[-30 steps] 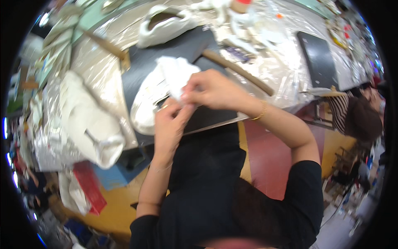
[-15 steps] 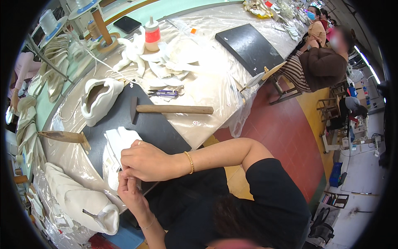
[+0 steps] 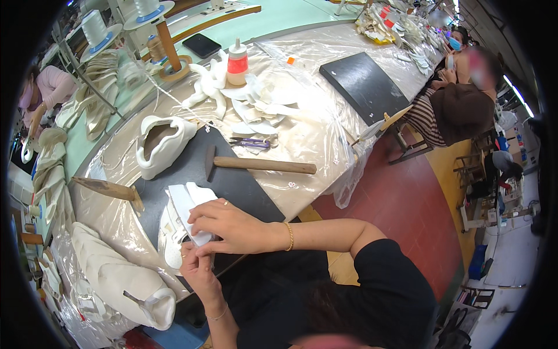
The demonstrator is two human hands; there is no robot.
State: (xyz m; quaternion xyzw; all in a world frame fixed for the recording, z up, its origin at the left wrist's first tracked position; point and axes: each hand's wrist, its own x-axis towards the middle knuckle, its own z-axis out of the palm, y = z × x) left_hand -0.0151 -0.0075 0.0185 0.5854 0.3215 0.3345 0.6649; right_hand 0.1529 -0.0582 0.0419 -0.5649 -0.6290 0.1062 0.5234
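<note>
Both hands are at a white shoe upper piece (image 3: 173, 228) over the near edge of a black board (image 3: 247, 195). My right hand (image 3: 235, 228) reaches over it from the right, its bent fingers gripping a folded white flap. Just below, my left hand (image 3: 200, 273) is closed, its fingertips pinching the piece's near edge beside the right thumb. What lies between the fingertips is hidden. A hammer (image 3: 264, 166) rests across the board's far side. At the board's left edge lies a brush with a flat wooden handle (image 3: 102, 188).
A formed white shoe upper (image 3: 164, 152) stands on the board's far left. Stacked cream uppers (image 3: 110, 267) lie at the near left. Purple-handled snips (image 3: 251, 143), a red-and-clear squeeze bottle (image 3: 237, 65) and white cut pieces (image 3: 261, 104) are farther back. Another person (image 3: 465, 116) sits at right.
The whole view has shifted, so the table appears farther right and lower. My right fingers have spread from a tight bunch over the white flap, and more of it shows.
</note>
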